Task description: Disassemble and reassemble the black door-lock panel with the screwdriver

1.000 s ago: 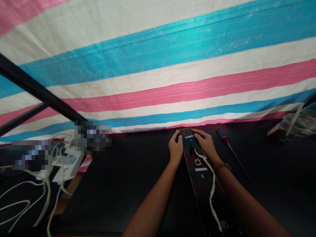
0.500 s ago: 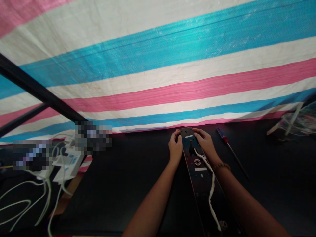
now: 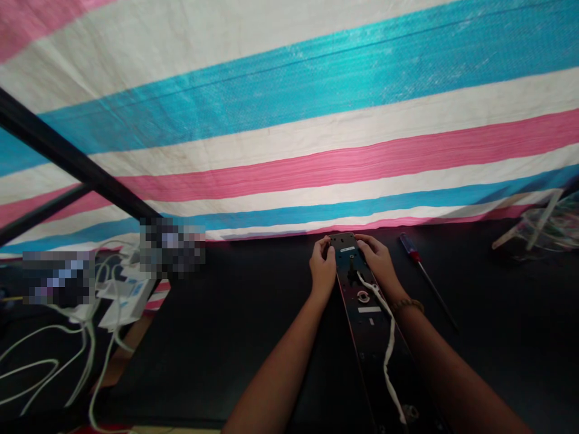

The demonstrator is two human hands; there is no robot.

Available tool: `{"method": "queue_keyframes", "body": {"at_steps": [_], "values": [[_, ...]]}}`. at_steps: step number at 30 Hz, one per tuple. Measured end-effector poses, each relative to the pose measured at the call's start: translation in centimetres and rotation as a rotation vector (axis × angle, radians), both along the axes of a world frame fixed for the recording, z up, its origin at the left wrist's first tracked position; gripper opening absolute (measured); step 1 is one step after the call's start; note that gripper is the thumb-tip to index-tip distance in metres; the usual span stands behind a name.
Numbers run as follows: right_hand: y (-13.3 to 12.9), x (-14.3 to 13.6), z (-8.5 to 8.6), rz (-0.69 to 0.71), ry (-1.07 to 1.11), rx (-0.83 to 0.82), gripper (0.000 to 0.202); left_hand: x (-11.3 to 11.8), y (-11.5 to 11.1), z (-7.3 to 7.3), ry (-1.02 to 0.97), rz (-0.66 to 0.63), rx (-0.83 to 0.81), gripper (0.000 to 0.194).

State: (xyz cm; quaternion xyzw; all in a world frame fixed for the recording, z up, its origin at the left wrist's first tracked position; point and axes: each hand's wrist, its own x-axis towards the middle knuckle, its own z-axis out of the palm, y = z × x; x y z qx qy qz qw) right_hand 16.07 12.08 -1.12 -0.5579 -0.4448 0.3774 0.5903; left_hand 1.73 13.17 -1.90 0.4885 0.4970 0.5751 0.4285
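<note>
A long black panel [image 3: 368,337] lies lengthwise on the table, its far end pointing away from me. It looks like a door lock plate, with a ring-shaped fitting, small holes and white labels on its face. Along it runs a white wrapped cable [image 3: 389,346], leaving a slot near the far end. My left hand [image 3: 322,265] grips the far left edge, thumb along the side. On the opposite edge my right hand [image 3: 377,258] is closed round the far right corner; some of its fingertips are hidden. A screwdriver [image 3: 411,250] with a blue and red handle rests to the right.
The table [image 3: 217,337] is black. A clear container [image 3: 538,232] with tangled contents stands at the far right. White cables [image 3: 93,337] and a white box [image 3: 131,301] crowd the left side. Behind hangs a striped tarp [image 3: 316,163], with a black metal bar [image 3: 67,150] at upper left.
Both hands keep their grip on the panel's far end. The whole view has shifted very slightly; nothing on the table has visibly moved otherwise.
</note>
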Motion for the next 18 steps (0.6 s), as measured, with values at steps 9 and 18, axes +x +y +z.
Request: {"method": "queue_keyframes", "body": {"at_steps": [9, 18], "values": [[0.1, -0.1, -0.2, -0.041, 0.039, 0.021, 0.042, 0.0, -0.2, 0.3, -0.109, -0.029, 0.023, 0.026], [-0.8, -0.4, 0.8, 0.051, 0.144, 0.045, 0.051, 0.2, -1.1, 0.6, -0.271, -0.083, -0.02, 0.045]]}}
